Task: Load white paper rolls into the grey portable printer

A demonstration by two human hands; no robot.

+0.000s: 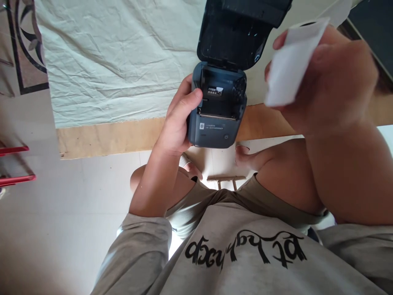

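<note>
A dark blue-grey label printer point(215, 131) is held over the table's front edge, its black lid point(231, 39) swung up and its inner bay exposed. My left hand point(181, 114) wraps round the printer's left side, with the thumb on the rim of the bay. In my right hand point(331, 78), raised to the right of the printer, is a roll of white paper point(288, 65). The fingers close round the roll, and a loose strip trails behind the hand. Roll and printer are apart. The hand and roll are slightly blurred.
A pale green cloth point(123, 61) covers the wooden table point(110, 137). A dark flat object point(373, 32) lies at the upper right. Red metal bars point(18, 179) stand at the left over the floor. My legs are under the table edge, near a small wooden rail point(226, 179).
</note>
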